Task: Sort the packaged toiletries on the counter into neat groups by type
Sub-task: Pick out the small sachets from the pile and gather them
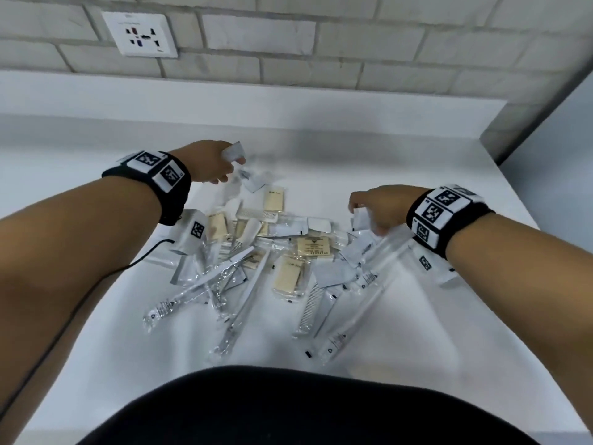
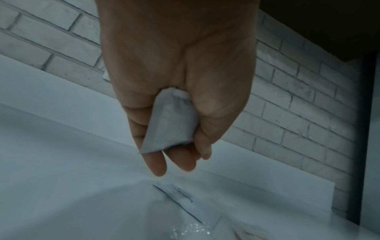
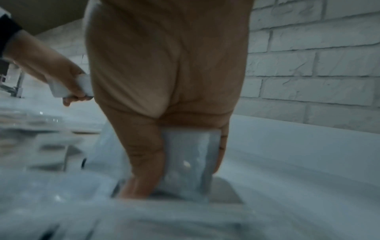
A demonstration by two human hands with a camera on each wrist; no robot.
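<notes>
A heap of packaged toiletries (image 1: 276, 252) lies mid-counter: wrapped soap bars (image 1: 287, 276), combs (image 1: 313, 311), long clear toothbrush packs (image 1: 362, 293) and small white sachets (image 1: 332, 273). My left hand (image 1: 221, 162) hovers over the heap's far left edge and pinches a small white sachet (image 2: 170, 125) between thumb and fingers, also seen as the sachet (image 1: 232, 152) in the head view. My right hand (image 1: 375, 210) is at the heap's right side, fingers curled round another white sachet (image 3: 189, 160), seen as the sachet (image 1: 361, 218) from above.
The white counter (image 1: 417, 155) ends at a raised back ledge below a white brick wall (image 1: 321, 43) with a power socket (image 1: 139, 35). The counter's right edge (image 1: 526, 200) drops off close to my right wrist. A loose sachet (image 2: 185, 199) lies under my left hand.
</notes>
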